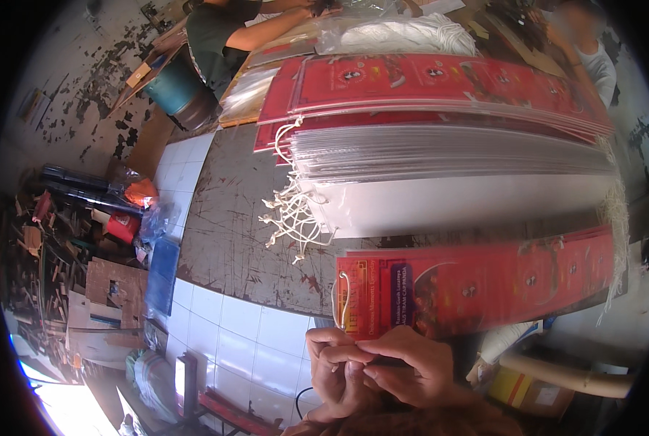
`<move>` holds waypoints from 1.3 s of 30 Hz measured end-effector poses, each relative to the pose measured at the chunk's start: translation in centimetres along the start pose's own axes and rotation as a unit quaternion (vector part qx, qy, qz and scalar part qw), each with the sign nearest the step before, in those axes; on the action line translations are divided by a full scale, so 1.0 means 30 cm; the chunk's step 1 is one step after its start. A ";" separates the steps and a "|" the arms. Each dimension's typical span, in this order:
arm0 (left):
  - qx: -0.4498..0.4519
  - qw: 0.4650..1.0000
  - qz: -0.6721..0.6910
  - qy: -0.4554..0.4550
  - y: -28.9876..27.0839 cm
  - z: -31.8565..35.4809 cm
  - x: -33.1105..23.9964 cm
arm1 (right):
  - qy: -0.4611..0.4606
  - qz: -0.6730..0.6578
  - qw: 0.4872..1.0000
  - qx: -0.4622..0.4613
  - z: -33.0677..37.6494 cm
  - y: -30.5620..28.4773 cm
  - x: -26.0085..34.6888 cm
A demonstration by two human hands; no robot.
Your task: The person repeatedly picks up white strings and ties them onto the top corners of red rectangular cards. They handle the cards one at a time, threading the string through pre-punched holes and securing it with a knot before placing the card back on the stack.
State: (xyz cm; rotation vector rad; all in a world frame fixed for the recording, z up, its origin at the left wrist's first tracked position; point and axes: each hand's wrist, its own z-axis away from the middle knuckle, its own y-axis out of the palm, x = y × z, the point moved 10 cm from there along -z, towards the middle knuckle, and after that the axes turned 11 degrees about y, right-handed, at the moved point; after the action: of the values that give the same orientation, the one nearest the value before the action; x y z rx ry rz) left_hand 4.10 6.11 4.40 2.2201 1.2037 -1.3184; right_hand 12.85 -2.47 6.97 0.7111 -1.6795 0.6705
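While a long red printed sheet (477, 287) lies along the near edge of the table, its left end reaches the person's two hands, and a white cord (341, 301) runs down that end to the fingers. The left hand (339, 374) is curled, palm side partly showing, its index finger and thumb bent inward. The right hand (411, 363) comes in from the other side, back upward, with thumb and index finger brought to the left's fingertips. Both are closed in a small pinch on the cord's lower end; the fingers hide exactly how each tip grips it.

The tabletop (230, 211) is dark and heavily scratched. White tiles (241, 327) cover the floor to its left, and paint flakes off the wall (63, 123).

Just beyond the red sheet, a thick stack of pale-backed sheets (469, 207) takes up much of the table, knotted cord loops (295, 211) spilling from its left end and loose strings (615, 203) hanging at its right. Farther off lie more red sheets (411, 73) and a white bundle (404, 35). One co-worker (215, 40) is at the far left, another (589, 65) at the far right. Scrap pieces (48, 254) are heaped at left.
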 end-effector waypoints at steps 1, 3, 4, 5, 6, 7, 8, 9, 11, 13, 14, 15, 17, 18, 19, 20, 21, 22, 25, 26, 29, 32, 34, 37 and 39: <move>-0.038 0.997 0.063 -0.029 -0.004 0.004 0.010 | 0.010 0.001 1.000 0.005 0.002 0.006 -0.013; -0.113 0.972 0.188 -0.084 0.011 0.010 0.022 | 0.010 0.001 1.000 0.011 -0.001 0.011 -0.023; -0.104 0.977 0.174 -0.068 0.016 0.005 0.022 | 0.002 0.003 1.000 0.009 -0.003 0.009 -0.022; -0.079 0.982 0.164 -0.059 0.028 0.001 0.018 | -0.006 0.005 1.000 0.007 -0.004 0.009 -0.018; -0.053 0.985 0.153 -0.051 0.034 -0.004 0.013 | -0.003 0.008 1.000 -0.007 -0.001 0.004 -0.016; -0.028 0.989 0.141 -0.042 0.038 -0.009 0.010 | -0.002 0.011 1.000 -0.019 0.004 0.006 -0.012; -0.006 0.995 0.103 -0.008 0.035 -0.012 0.001 | 0.000 0.013 0.999 -0.031 0.007 0.007 -0.010; 0.007 0.995 0.095 0.005 0.040 -0.017 -0.003 | -0.010 0.022 0.999 -0.040 0.006 0.009 -0.004; 0.029 0.997 0.071 0.033 0.046 -0.024 -0.016 | -0.032 0.034 0.997 -0.053 0.007 0.016 0.001; 0.071 0.996 0.038 0.030 0.054 -0.022 -0.016 | -0.053 0.057 0.994 -0.071 0.014 0.013 0.002; 0.083 0.995 0.037 0.033 0.062 -0.025 -0.016 | -0.054 0.068 0.993 -0.074 0.013 0.003 0.013; 0.095 0.994 0.036 0.035 0.072 -0.026 -0.016 | -0.054 0.079 0.992 -0.079 0.012 -0.004 0.020; 0.074 0.994 0.064 0.036 0.075 -0.011 0.001 | -0.058 0.087 0.990 -0.099 0.012 -0.011 0.021; 0.064 0.994 0.078 0.037 0.076 -0.005 0.004 | -0.060 0.092 0.988 -0.109 0.013 -0.015 0.022; 0.056 0.993 0.094 0.037 0.079 -0.008 0.002 | -0.063 0.095 0.987 -0.111 0.012 -0.015 0.023; 0.048 0.992 0.109 0.036 0.081 -0.014 -0.002 | -0.066 0.098 0.987 -0.113 0.008 -0.015 0.025; 0.039 0.991 0.122 0.035 0.078 -0.017 -0.003 | -0.069 0.100 0.986 -0.115 0.006 -0.013 0.027; 0.041 0.992 0.113 0.038 0.077 -0.014 -0.002 | -0.071 0.104 0.986 -0.112 0.006 -0.012 0.027; 0.041 0.994 0.086 0.048 0.067 -0.002 -0.002 | -0.082 0.107 0.985 -0.106 0.007 -0.007 0.031; 0.036 0.995 0.081 0.053 0.068 -0.001 -0.008 | -0.087 0.104 0.985 -0.107 0.005 -0.006 0.037; 0.020 0.993 0.085 0.074 0.058 0.005 -0.013 | -0.105 0.083 0.984 -0.120 0.008 0.003 0.041; 0.039 0.991 0.071 0.106 0.058 0.007 -0.022 | -0.118 0.075 0.978 -0.155 0.012 0.006 0.050; 0.061 0.994 0.061 0.073 0.054 0.029 0.002 | -0.124 0.081 0.976 -0.158 0.016 0.003 0.056; 0.044 0.983 0.160 -0.075 0.026 0.079 0.085 | -0.129 0.096 0.980 -0.116 0.017 0.018 0.061; -0.031 0.936 0.308 -0.166 0.006 0.080 0.135 | -0.125 0.100 0.984 -0.081 0.006 0.034 0.068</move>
State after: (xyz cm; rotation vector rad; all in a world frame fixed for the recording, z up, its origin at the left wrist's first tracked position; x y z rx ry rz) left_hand 3.79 6.61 -0.27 1.9753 0.3678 -1.2791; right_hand 11.60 -2.16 8.86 0.5312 -2.0307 0.5940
